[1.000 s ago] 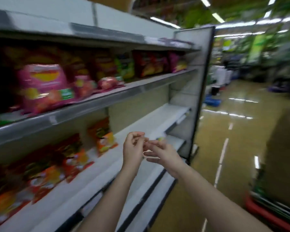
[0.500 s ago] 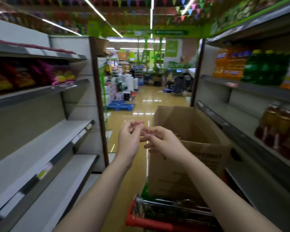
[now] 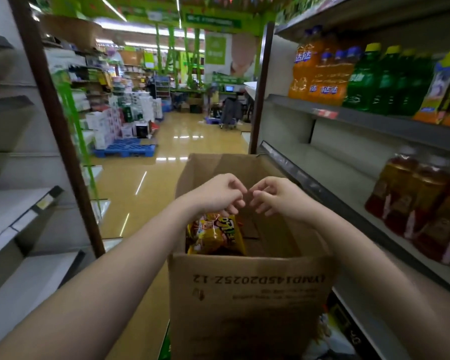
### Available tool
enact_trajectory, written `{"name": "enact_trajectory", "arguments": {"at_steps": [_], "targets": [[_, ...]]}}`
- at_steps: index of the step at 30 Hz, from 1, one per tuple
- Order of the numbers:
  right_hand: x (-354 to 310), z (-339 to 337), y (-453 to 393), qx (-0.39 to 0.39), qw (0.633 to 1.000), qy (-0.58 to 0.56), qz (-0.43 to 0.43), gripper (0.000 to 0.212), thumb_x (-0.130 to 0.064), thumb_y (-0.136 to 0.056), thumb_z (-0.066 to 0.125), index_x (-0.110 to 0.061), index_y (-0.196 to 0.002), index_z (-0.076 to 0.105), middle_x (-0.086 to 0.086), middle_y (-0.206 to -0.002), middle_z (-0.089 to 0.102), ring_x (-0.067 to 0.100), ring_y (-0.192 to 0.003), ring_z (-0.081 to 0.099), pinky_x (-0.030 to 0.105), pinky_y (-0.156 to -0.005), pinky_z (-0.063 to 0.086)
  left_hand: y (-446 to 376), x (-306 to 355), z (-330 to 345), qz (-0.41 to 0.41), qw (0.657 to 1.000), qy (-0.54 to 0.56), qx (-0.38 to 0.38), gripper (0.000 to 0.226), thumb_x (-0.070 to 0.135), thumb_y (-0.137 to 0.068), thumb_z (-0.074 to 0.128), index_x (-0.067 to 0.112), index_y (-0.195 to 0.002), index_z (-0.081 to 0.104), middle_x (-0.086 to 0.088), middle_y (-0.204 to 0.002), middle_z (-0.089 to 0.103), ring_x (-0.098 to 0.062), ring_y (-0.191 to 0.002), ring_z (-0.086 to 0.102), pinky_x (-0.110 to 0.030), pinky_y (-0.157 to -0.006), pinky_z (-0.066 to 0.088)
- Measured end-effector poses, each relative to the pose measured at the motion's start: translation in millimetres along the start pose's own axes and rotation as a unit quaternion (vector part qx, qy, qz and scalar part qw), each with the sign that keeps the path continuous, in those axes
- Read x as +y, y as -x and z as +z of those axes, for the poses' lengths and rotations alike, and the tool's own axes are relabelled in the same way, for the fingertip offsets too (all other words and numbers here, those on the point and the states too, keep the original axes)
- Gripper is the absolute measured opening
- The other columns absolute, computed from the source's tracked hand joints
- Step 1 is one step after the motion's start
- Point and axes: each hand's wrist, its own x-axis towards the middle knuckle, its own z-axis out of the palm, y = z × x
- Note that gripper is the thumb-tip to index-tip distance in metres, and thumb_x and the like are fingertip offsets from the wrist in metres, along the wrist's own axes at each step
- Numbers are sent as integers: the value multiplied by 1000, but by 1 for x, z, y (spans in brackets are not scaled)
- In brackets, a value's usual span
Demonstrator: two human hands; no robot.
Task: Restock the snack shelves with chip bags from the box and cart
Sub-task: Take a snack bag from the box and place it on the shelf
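Note:
An open cardboard box (image 3: 247, 294) stands right in front of me, printed with upside-down lettering. Inside it, at the left, lies a yellow and orange chip bag (image 3: 216, 236). My left hand (image 3: 217, 194) hovers over the box's opening, just above the bag, fingers curled and holding nothing. My right hand (image 3: 278, 197) is beside it at the same height, fingers loosely bent, fingertips nearly meeting the left hand's. The white snack shelves (image 3: 18, 211) run along the left edge, bare in this view.
On the right, shelves (image 3: 374, 123) carry orange and green soda bottles above and brown drink bottles (image 3: 421, 203) below. The aisle floor (image 3: 151, 193) runs ahead between the shelving. A blue pallet (image 3: 126, 149) with stacked white boxes sits far left.
My view has swung right, from the snack shelves to the box. Both hands have stayed together and now sit over the open box, with the chip bag showing beneath them.

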Motion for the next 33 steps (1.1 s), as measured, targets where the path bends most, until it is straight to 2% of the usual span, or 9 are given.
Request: {"name": "enact_trajectory", "arguments": {"at_steps": [6,12,16,20,22,24,27,30,33], "targets": [[30,34,-96,-150,969,196,29,28,-26,-100,50,-15,-126,54,2,-105,68,13,-89,69,28,-77,58,-73,-54,-14,-54,973,-192,-117,24,19,-99,50,15,-122,55,-3,-106,64,-19,-96,67,-35,-84,57],[51,77,-179,-286,851,439,24,53,-34,-98,54,-9,-142,40,13,-134,55,28,-116,56,33,-89,48,-128,-82,-26,-115,936,-289,-168,31,21,-98,50,1,-120,59,-18,-113,67,-32,-99,67,-40,-82,56],[69,114,-225,-299,822,484,-14,82,-43,-91,63,-12,-153,20,13,-148,40,30,-131,45,38,-99,47,-150,-106,-42,-171,933,-260,-179,31,29,-98,52,3,-112,59,-14,-106,67,-30,-92,69,-38,-82,58],[102,150,-234,-318,755,569,-70,101,-49,-90,61,-15,-155,-9,17,-161,12,36,-147,17,49,-117,23,-156,-124,-50,-208,925,-275,-161,42,32,-96,55,0,-124,54,-20,-107,67,-36,-92,70,-47,-81,59],[122,164,-229,-332,767,547,-48,108,-46,-87,66,-15,-154,-13,17,-161,11,35,-148,16,50,-119,18,-157,-133,-48,-221,927,-267,-146,40,26,-97,55,0,-127,50,-20,-112,62,-37,-90,70,-46,-76,60],[130,167,-226,-328,783,527,-44,109,-44,-82,73,-11,-156,0,15,-159,22,34,-145,24,47,-118,21,-155,-142,-46,-228,929,-259,-132,42,25,-96,56,4,-131,43,-16,-120,57,-33,-91,69,-43,-74,60],[126,149,-231,-330,808,485,-52,91,-38,-81,75,-19,-153,22,9,-156,29,31,-144,24,49,-118,19,-151,-154,-51,-209,928,-287,-110,60,35,-91,63,8,-138,36,-12,-133,51,-25,-111,58,-33,-88,54],[102,120,-242,-364,817,442,-64,89,-34,-81,75,-31,-153,23,3,-158,23,29,-148,11,55,-120,7,-152,-157,-54,-191,937,-266,-118,89,52,-81,68,7,-145,25,-10,-145,43,-24,-128,47,-31,-99,44],[75,91,-251,-335,834,415,-140,87,-32,-76,79,-38,-148,32,-5,-156,22,24,-147,3,56,-119,9,-159,-151,-49,-195,942,-231,-144,110,62,-75,68,6,-151,12,-11,-154,31,-25,-136,39,-33,-106,40]]}}
